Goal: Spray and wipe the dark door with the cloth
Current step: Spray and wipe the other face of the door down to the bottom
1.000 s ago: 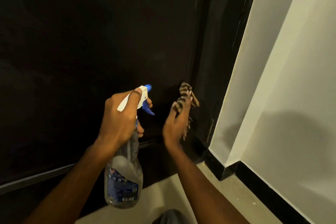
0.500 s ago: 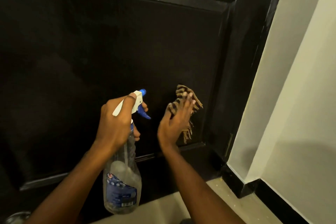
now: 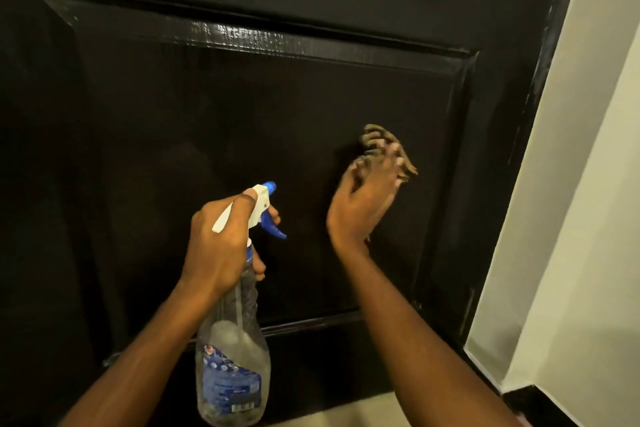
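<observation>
Since a second ago my right hand [image 3: 363, 204], now blurred, has pushed the cloth [image 3: 381, 142] higher on the door [image 3: 207, 114] panel, away from its lower right corner, and my left hand [image 3: 218, 246] has lifted the spray bottle [image 3: 235, 357] a little too.

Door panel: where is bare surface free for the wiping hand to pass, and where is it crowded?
Free: the wide door panel between the top moulding and both hands, and left of the spray bottle. Narrow: the strip between the cloth and the right moulding. Crowded: the gap between the left hand and right hand.
</observation>
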